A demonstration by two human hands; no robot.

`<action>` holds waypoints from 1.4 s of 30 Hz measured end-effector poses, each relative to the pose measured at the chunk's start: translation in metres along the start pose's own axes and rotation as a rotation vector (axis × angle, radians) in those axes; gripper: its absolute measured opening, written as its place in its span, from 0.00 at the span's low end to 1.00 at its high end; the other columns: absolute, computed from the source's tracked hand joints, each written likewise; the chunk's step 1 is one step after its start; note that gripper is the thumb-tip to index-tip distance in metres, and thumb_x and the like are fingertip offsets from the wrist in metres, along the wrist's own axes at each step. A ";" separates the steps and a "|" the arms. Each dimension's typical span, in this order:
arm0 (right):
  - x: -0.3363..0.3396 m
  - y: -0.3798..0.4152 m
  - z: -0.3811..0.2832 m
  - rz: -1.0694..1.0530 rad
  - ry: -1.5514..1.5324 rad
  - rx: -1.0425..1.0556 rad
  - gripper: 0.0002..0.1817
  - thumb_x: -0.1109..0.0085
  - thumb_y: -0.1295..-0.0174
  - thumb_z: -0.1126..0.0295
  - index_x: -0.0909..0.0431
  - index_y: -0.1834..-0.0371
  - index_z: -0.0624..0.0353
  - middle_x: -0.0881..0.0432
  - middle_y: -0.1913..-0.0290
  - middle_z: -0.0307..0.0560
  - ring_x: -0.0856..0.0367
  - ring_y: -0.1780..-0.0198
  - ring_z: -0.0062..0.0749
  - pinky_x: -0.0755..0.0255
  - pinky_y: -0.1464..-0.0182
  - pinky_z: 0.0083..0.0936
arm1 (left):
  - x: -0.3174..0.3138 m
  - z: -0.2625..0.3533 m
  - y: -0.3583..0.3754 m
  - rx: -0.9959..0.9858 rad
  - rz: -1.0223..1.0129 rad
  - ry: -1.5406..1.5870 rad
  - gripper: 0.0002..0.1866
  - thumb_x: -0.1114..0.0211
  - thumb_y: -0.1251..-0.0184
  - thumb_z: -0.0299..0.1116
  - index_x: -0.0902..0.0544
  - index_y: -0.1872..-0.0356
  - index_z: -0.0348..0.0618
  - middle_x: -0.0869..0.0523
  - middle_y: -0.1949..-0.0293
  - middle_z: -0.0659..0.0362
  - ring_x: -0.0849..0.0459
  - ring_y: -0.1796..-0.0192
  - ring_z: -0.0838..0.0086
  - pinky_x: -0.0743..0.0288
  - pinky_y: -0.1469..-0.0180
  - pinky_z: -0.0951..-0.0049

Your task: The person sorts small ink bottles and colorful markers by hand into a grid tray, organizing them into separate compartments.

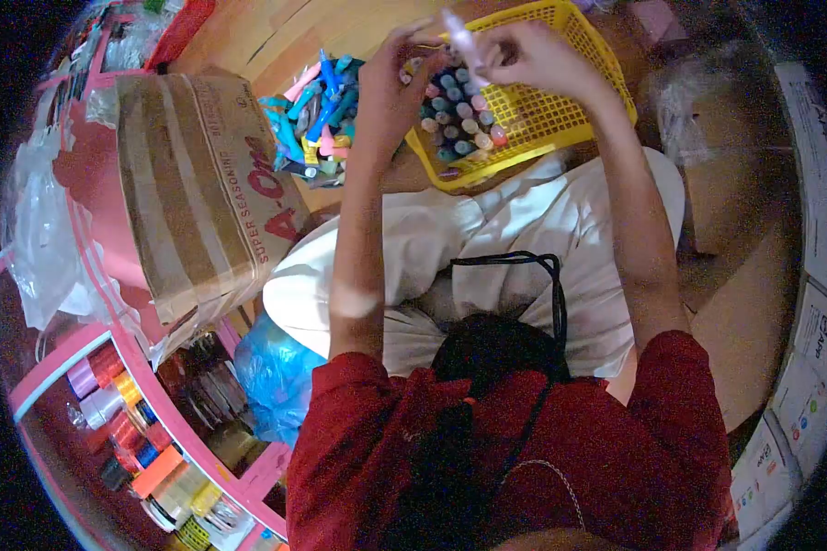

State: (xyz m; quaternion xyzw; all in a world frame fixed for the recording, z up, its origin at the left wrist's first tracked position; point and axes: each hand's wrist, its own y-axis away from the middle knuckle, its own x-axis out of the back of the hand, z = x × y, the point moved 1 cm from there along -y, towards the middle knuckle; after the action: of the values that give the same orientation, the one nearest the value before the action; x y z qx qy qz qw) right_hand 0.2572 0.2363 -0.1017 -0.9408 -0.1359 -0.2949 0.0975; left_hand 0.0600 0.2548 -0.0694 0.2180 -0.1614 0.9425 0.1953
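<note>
Over the yellow basket (623, 81), my right hand (533, 60) pinches a pale lilac marker (466, 48) that is tilted and slightly blurred. My left hand (390, 87) is raised at the basket's left side with its fingers curled; whether it holds something small is hidden. Many capped markers (462, 115) stand packed together in the left part of the basket, below and between my hands. To the left of my left forearm, a heap of blue, teal, pink and yellow pens (317, 115) lies on the wooden floor.
A brown cardboard box (188, 184) stands at the left, beside a pink shelf (170, 404) with colored rolls. A blue plastic bag (280, 376) lies by my left knee. White boxes (799, 367) line the right edge. My white-clothed legs (524, 220) are crossed before the basket.
</note>
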 end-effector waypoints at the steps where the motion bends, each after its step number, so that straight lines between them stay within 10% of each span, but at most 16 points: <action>1: 0.003 0.002 0.013 0.021 -0.006 -0.003 0.15 0.35 0.52 0.65 0.21 0.62 0.61 0.19 0.76 0.42 0.22 0.74 0.23 0.29 0.67 0.21 | -0.004 -0.001 -0.002 0.045 -0.008 0.018 0.12 0.36 0.43 0.30 0.21 0.57 0.39 0.17 0.61 0.53 0.17 0.63 0.74 0.24 0.63 0.74; 5: -0.013 0.005 0.061 0.246 0.101 -0.031 0.14 0.35 0.54 0.66 0.21 0.66 0.62 0.18 0.73 0.46 0.19 0.70 0.32 0.27 0.63 0.28 | -0.017 -0.044 0.003 -0.111 -0.023 -0.346 0.10 0.38 0.42 0.31 0.20 0.59 0.41 0.18 0.65 0.55 0.18 0.61 0.64 0.27 0.56 0.67; 18: -0.063 -0.004 0.076 0.055 0.310 -0.162 0.21 0.36 0.59 0.73 0.23 0.56 0.59 0.20 0.61 0.58 0.22 0.58 0.51 0.27 0.55 0.37 | -0.002 -0.037 0.017 -0.092 0.094 -0.278 0.07 0.40 0.42 0.24 0.19 0.62 0.38 0.16 0.65 0.54 0.18 0.61 0.66 0.27 0.56 0.72; 36: -0.086 -0.005 0.092 0.149 0.329 -0.261 0.22 0.36 0.56 0.73 0.24 0.53 0.60 0.19 0.63 0.58 0.20 0.59 0.47 0.27 0.55 0.34 | 0.019 -0.073 0.045 -0.069 0.329 -0.232 0.05 0.40 0.41 0.25 0.19 0.64 0.39 0.17 0.66 0.55 0.20 0.66 0.69 0.28 0.62 0.73; 42: -0.075 -0.003 0.103 0.097 0.313 -0.305 0.21 0.32 0.57 0.69 0.23 0.58 0.63 0.19 0.65 0.56 0.19 0.62 0.44 0.26 0.57 0.33 | 0.077 -0.116 0.054 -0.023 0.310 -0.640 0.07 0.38 0.44 0.26 0.19 0.63 0.42 0.19 0.69 0.52 0.20 0.65 0.62 0.28 0.58 0.67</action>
State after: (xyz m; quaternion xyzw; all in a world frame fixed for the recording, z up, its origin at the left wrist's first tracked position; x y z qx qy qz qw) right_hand 0.2517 0.2518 -0.2277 -0.8928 -0.0275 -0.4494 -0.0117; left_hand -0.0685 0.2759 -0.1438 0.4728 -0.2564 0.8430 -0.0082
